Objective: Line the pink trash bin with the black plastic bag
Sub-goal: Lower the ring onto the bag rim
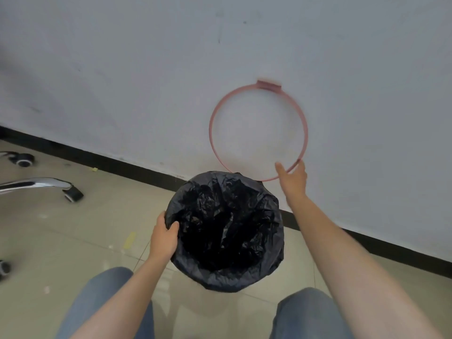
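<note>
A black plastic bag (225, 231) sits inside the bin on the floor, and its edge is folded over the rim and down the outside. It hides the bin's pink wall completely. My left hand (163, 237) grips the bag-covered rim on the left side. A thin pink ring (210, 133) with a small clip tab at its top is upright against the white wall, above and behind the bin. My right hand (292, 178) reaches up to its lower right arc and pinches the ring between thumb and fingers.
A white wall (122, 81) with a black baseboard (117, 165) runs diagonally behind the bin. Chrome office-chair legs with casters (71, 193) stand on the beige tiled floor at the left. My knees in blue jeans (102, 304) flank the bin at the bottom.
</note>
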Demonstrator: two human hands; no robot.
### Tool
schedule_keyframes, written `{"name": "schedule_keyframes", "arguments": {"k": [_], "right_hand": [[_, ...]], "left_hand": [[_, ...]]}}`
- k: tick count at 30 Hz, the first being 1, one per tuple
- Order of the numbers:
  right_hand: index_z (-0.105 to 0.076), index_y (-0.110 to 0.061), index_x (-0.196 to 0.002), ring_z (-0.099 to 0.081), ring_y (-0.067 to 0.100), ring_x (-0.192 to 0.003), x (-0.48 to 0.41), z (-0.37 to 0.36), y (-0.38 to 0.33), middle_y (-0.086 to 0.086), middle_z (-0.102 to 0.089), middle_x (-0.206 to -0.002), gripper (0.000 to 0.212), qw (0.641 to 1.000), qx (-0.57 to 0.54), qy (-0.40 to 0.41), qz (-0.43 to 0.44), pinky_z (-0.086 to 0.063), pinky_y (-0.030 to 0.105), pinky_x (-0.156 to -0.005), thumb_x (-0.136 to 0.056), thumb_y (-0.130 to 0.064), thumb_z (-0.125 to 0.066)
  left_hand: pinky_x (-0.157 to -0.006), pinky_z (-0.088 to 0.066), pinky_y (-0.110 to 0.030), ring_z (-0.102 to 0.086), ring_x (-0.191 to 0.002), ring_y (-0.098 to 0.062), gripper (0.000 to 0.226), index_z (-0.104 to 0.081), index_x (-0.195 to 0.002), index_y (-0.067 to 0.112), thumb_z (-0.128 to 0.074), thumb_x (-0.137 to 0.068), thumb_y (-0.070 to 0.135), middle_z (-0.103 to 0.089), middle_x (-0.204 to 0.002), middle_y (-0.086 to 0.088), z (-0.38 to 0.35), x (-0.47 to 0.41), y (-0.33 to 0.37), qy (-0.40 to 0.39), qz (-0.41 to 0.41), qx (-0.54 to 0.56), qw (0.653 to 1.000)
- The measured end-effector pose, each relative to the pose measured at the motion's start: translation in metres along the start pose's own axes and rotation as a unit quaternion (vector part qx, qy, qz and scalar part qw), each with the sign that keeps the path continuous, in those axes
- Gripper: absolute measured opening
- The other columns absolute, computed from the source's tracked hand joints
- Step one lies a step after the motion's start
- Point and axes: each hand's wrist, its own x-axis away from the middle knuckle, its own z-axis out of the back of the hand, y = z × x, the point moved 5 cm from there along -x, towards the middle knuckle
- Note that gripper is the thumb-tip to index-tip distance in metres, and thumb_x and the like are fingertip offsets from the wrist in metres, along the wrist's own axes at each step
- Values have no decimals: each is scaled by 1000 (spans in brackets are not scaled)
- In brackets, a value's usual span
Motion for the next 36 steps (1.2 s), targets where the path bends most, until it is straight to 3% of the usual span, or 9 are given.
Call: {"name": "schedule_keyframes", "arguments": {"k": [4,6,9,12,18,23,27,32,36], "right_hand": [[-25,-2,-137,-51,29,-116,-36,8,-24,18,-48,-133,62,993,-113,18,-7,-44,36,-101,-85,-5,-57],[-36,-4,-132,-55,24,-95,-37,16,-36,15,-55,-113,53,993,-100,52,30,-49,26,-78,-83,0,-54],[-51,-3,-117,-49,9,-66,-20,27,-65,-4,-52,-77,38,985,-52,71,147,-37,10,-57,-79,3,-52],[-59,-8,-109,-46,7,-61,25,33,-91,-7,-52,-71,35,960,34,-3,278,-34,0,-55,-78,5,-54],[-59,-24,-114,-63,18,-80,152,-9,-39,1,-69,-94,39,810,301,-331,380,-50,33,-73,-79,-8,-57],[-38,-24,-135,-54,24,-104,199,-46,29,5,-60,-116,54,699,444,-413,379,-37,34,-84,-86,-36,-58],[-29,-19,-139,-48,29,-110,210,-61,42,10,-56,-124,66,710,466,-353,393,-35,40,-89,-87,-57,-44],[-39,-18,-134,-57,34,-96,221,-83,34,15,-64,-106,50,756,430,-295,396,-38,40,-79,-94,-48,-38],[-65,-29,-94,-63,14,-61,225,-75,40,-5,-67,-63,35,719,482,-230,445,-45,23,-59,-75,-58,-63]], "left_hand": [[-90,-42,-39,-51,-113,-32,40,-34,-135,11,-41,-96,15,-53,-127,-14,-3,1,0,7,-3,8,1000],[-92,-41,-40,-51,-113,-32,40,-35,-134,10,-41,-96,14,-53,-127,-14,-3,-1,0,10,-2,9,1000],[-95,-41,-42,-50,-113,-32,39,-35,-133,11,-41,-95,15,-53,-126,-14,-2,0,-1,9,5,19,1000],[-99,-44,-47,-52,-113,-31,39,-38,-132,12,-43,-95,25,-53,-127,-13,-4,2,-4,-7,30,77,997],[-95,-41,-44,-52,-108,-27,51,-51,-111,20,-25,-93,59,-58,-114,-10,0,11,-19,-33,157,333,929],[-97,-42,-46,-51,-110,-28,61,-49,-122,19,-23,-91,64,-55,-117,-9,4,17,-20,-52,169,342,923],[-94,-45,-42,-53,-111,-27,60,-54,-119,19,-24,-91,63,-58,-118,-9,2,19,-15,-58,156,327,930],[-94,-46,-40,-56,-111,-26,59,-58,-116,20,-26,-91,62,-62,-119,-11,-2,22,-11,-68,145,330,930],[-100,-43,-43,-56,-107,-24,55,-60,-104,24,-24,-90,64,-63,-113,-9,-2,21,-6,-73,143,323,933]]}}
